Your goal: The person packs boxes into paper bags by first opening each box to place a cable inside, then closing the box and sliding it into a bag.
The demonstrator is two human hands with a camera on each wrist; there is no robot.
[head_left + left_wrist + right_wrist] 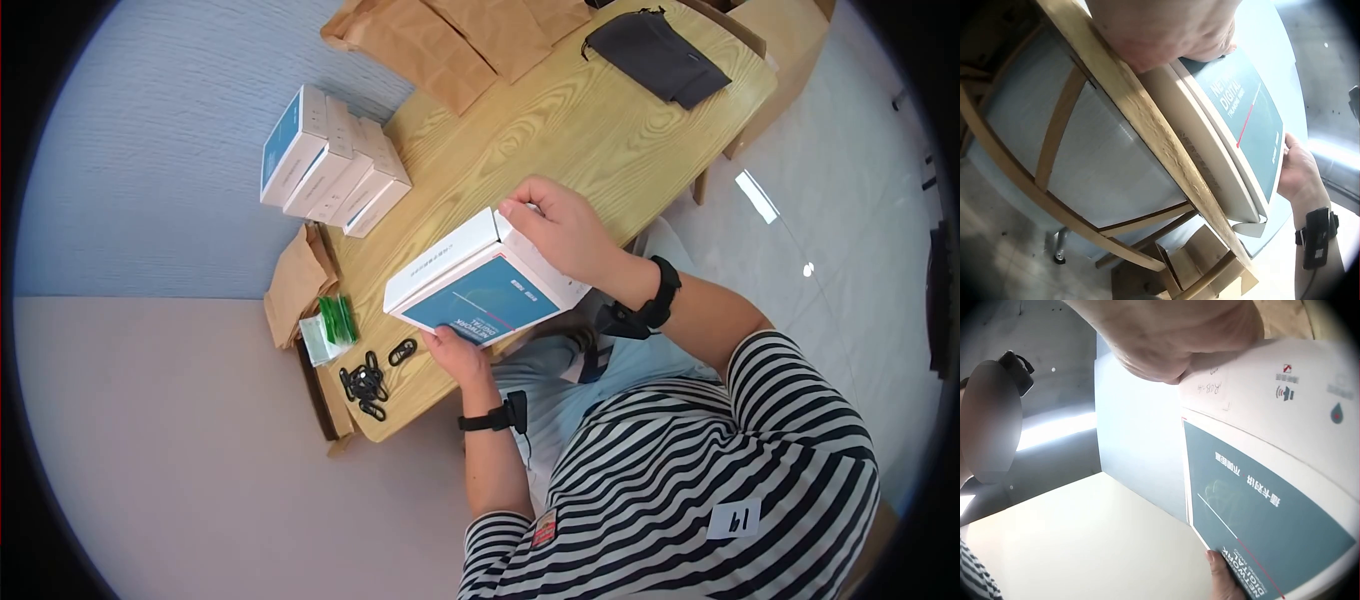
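Observation:
A white box with a teal printed top [480, 300] is held tilted above the table's front edge. My left hand [460, 357] grips its lower near edge, thumb on the teal face. My right hand [560, 228] is at the upper right end, its fingers bent over the box's end flap. In the left wrist view the box [1241, 119] lies between both hands, with a small flap sticking out at one corner. The right wrist view shows the box's white side [1260, 394] with printed icons, right hand [1191, 337] against it.
On the wooden table [500, 150], white boxes [335, 165] stand stacked by the wall. Black cables [365, 383] and green packets [338, 320] lie at the left end, near a brown paper bag [300, 280]. Brown paper [450, 45] and a dark pouch [657, 58] are farther back.

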